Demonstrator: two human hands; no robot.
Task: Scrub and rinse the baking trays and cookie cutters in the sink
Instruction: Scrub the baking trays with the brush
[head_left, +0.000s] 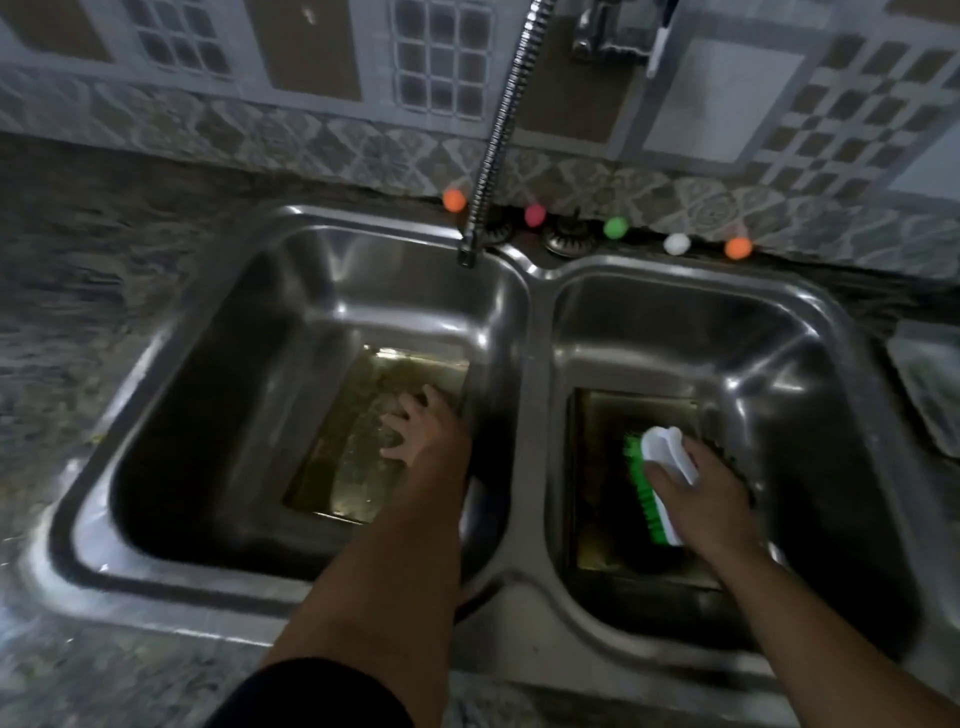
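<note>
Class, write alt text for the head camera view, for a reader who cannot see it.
A person's right hand grips a green-bristled scrub brush over a baking tray in the right sink basin, while the left hand rests fingers spread on another tray in the left basin. A flexible metal faucet hangs above the left basin.

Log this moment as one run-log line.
left hand flat on tray, left basin | right hand grips scrub brush, right basin | faucet: no water visible
</note>
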